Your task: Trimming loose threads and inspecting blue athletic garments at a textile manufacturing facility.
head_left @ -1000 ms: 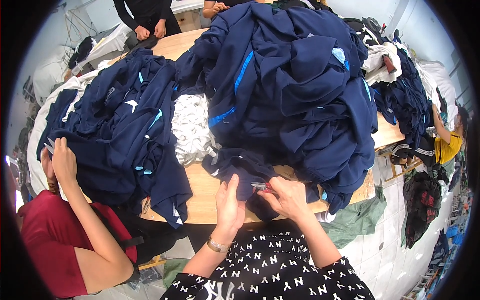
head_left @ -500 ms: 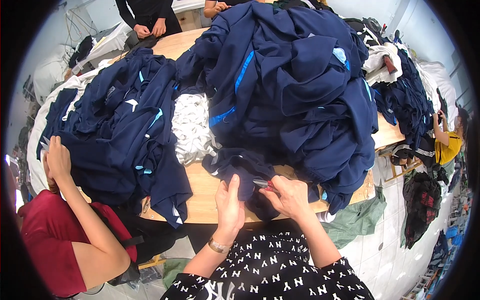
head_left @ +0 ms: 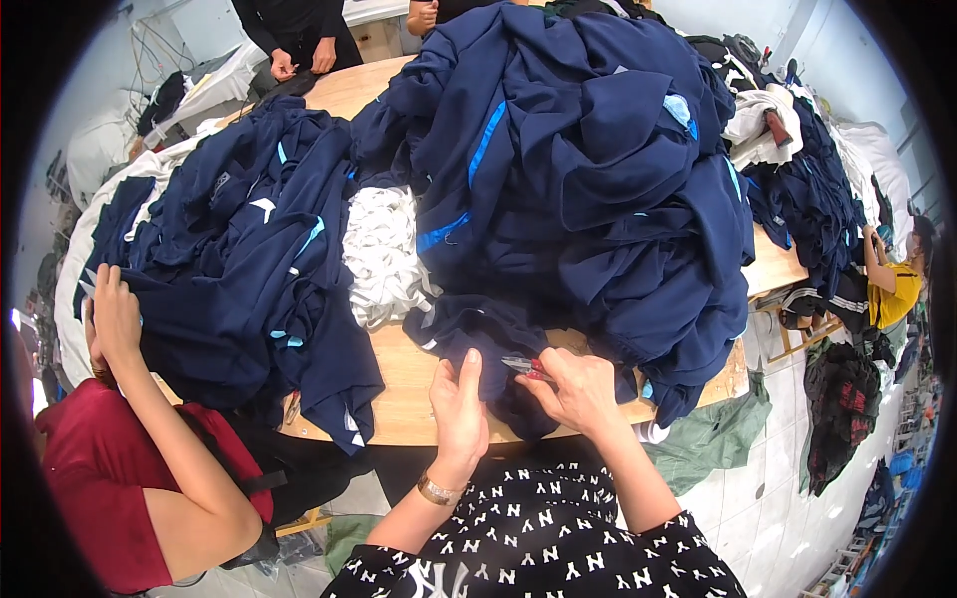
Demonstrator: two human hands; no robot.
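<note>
At table edge: L hand (head_left: 461, 414) + R hand (head_left: 576, 391) (fingers pinching 1 small snips (head_left: 522, 366)) on 1 navy garment (head_left: 478, 344).

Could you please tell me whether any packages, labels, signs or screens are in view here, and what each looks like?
No packages, signs or screens show.
Possible label: small white patch on the hem of a navy garment hanging over the table's near edge; too small to be sure.

On the round wooden table (head_left: 404, 384), a heap of dark blue garments (head_left: 588, 169) lies right and a lower pile of navy shirts (head_left: 239, 269) left, with crumpled white cloth (head_left: 384, 254) between them. At the near edge, one folded navy garment (head_left: 478, 344) lies under the left hand (head_left: 459, 414) and right hand (head_left: 576, 391).
</note>
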